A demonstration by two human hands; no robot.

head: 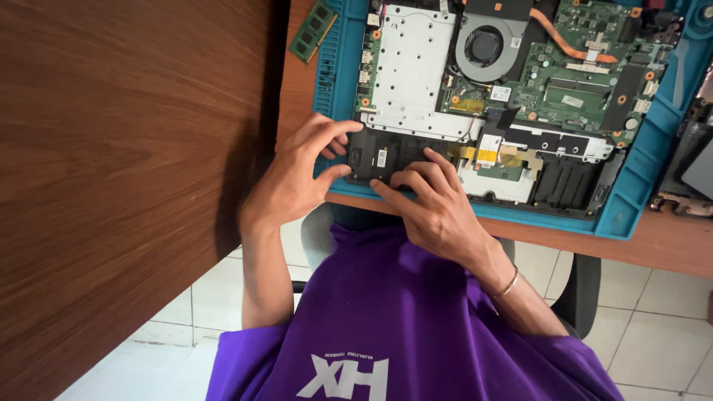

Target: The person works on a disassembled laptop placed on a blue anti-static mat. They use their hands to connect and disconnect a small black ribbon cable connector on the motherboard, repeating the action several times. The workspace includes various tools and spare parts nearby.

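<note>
The black battery pack [386,156] is being worked at the near-left corner of the opened laptop [505,96], which lies bottom-up, cover already off, on a blue work mat [631,193] on the wooden desk [653,241]. The pack is touched from both sides: the left hand [293,178] grips its left end, thumb at the near edge and fingers curled over the far edge, while the right hand [438,208] lies flat-ish at about five o'clock of the pack, its spread fingers pressed down on the top face. Nothing is pinched clear of the chassis; the pack appears seated in its bay, though whether it is latched cannot be told.

As for progress, the innards are fully exposed: a silver shield plate [412,70] is seen at twelve o'clock of the pack, the cooling fan [484,46] at one o'clock, the green mainboard [587,82] beyond at two o'clock. A loose memory stick [313,31] lies off the mat at eleven o'clock. So the opening-up is judged done, and the battery stage is the one in hand; the cover is nowhere in view.

The pack's long axis runs left to right, along the laptop's near edge, its flat face turned upward.
</note>
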